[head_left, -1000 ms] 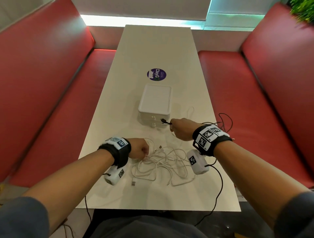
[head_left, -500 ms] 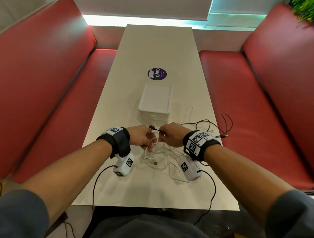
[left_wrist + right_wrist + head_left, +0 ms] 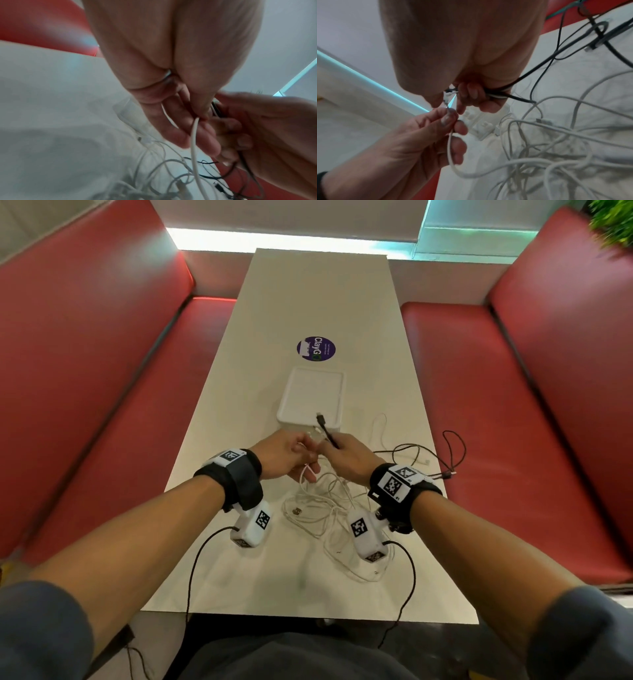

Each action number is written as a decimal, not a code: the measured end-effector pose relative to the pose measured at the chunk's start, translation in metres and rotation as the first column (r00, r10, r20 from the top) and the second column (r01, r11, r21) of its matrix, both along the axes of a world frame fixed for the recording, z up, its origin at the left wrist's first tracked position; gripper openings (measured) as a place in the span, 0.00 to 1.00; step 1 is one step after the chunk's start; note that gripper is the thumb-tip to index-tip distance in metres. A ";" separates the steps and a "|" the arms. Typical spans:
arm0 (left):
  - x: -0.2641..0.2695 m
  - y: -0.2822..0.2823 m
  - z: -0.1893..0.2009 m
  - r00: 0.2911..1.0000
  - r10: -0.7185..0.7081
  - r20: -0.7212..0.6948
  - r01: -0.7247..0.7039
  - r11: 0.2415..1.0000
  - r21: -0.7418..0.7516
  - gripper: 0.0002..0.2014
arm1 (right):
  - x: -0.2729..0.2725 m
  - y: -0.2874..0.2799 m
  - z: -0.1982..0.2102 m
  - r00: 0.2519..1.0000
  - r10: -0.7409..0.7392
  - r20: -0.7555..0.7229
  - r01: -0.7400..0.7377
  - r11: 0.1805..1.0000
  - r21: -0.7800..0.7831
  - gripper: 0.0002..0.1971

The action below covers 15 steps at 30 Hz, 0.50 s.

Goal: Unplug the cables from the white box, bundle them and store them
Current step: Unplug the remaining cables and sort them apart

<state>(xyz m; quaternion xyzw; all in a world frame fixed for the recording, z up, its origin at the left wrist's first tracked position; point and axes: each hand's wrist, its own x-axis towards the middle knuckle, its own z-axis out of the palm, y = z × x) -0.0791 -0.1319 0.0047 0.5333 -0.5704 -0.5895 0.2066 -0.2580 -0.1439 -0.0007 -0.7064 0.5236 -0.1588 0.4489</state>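
Note:
The white box (image 3: pixel 310 398) lies mid-table, its port side (image 3: pixel 477 121) facing me. Just in front of it my two hands meet above the table. My right hand (image 3: pixel 330 451) grips the black cable (image 3: pixel 324 429), whose plug end sticks up over the box's near edge; in the right wrist view a white strand runs through the same fist (image 3: pixel 468 94). My left hand (image 3: pixel 305 455) pinches the end of a white cable (image 3: pixel 194 132) between thumb and fingers (image 3: pixel 449 117). Loose white cables (image 3: pixel 322 508) lie tangled on the table under my wrists.
The rest of the black cable (image 3: pixel 428 457) loops across the table's right side to its edge. A purple round sticker (image 3: pixel 315 348) sits beyond the box. Red bench seats (image 3: pixel 496 422) flank the narrow table (image 3: pixel 318 289) on both sides.
The right hand pulled the black plug away from the box's front and lifted it. The left hand rose from the white tangle with a cable end and met the right hand.

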 end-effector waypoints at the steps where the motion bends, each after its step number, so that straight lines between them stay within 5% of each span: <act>1: -0.003 0.000 -0.001 0.999 0.034 -0.026 -0.035 0.999 -0.024 0.05 | 0.002 0.001 0.000 1.000 0.011 0.019 -0.011 0.999 -0.033 0.16; 6: -0.006 0.006 -0.007 0.989 0.108 -0.099 -0.111 0.994 -0.023 0.05 | 0.002 0.002 -0.004 0.997 -0.075 -0.023 0.070 0.986 -0.153 0.10; 15: -0.005 0.027 -0.027 0.950 -0.238 0.204 0.246 0.969 -0.015 0.16 | -0.001 -0.007 0.013 0.928 -0.255 0.273 0.274 0.961 -0.032 0.16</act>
